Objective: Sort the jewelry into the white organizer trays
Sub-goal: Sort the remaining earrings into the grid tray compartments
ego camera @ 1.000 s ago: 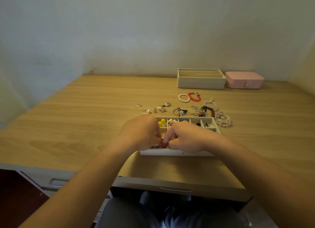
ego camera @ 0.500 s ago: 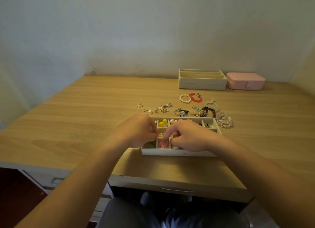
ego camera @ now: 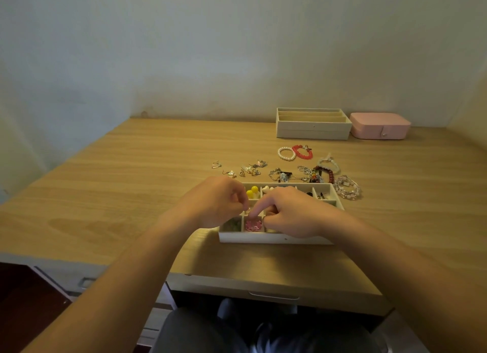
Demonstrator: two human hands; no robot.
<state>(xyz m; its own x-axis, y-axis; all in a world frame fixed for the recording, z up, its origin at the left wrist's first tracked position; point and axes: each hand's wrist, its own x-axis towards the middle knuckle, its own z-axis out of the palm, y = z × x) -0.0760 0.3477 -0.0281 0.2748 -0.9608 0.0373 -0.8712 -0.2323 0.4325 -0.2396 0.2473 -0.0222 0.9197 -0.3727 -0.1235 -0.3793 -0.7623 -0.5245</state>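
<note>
- Looking down from your head camera, you see your left hand point(ego camera: 216, 202) over the left end of the white organizer tray with small boxes point(ego camera: 276, 238). Its fingers are curled in tight. I cannot tell if they hold anything.
- Your right hand point(ego camera: 292, 215) is over the middle of the same tray. Its pointer finger point(ego camera: 261, 206) reaches down to the box with the small pink flower pieces point(ego camera: 253, 224). The other fingers are curled under. I cannot tell if it pinches something.
- That tray sits on the light wooden table point(ego camera: 131, 194), near the front edge, right in front of you.
- Round yellow beads point(ego camera: 249, 193) lie in a back box of the tray. Small green pieces point(ego camera: 233, 224) lie in the front left box, just beside the pink ones.
- Loose jewelry lies on the table behind the tray: small silver earrings point(ego camera: 253, 169) and a dark red bead bracelet point(ego camera: 326, 173). A clear pink bead bracelet point(ego camera: 347, 188) lies just beside the tray's back right corner.
- Farther back lie a white pearl bracelet point(ego camera: 286, 153) and a bright red bracelet point(ego camera: 302, 151), touching each other.
- By the wall stands a second white tray with long slots point(ego camera: 313, 131). A closed pink box point(ego camera: 379, 126) sits just to its right.
</note>
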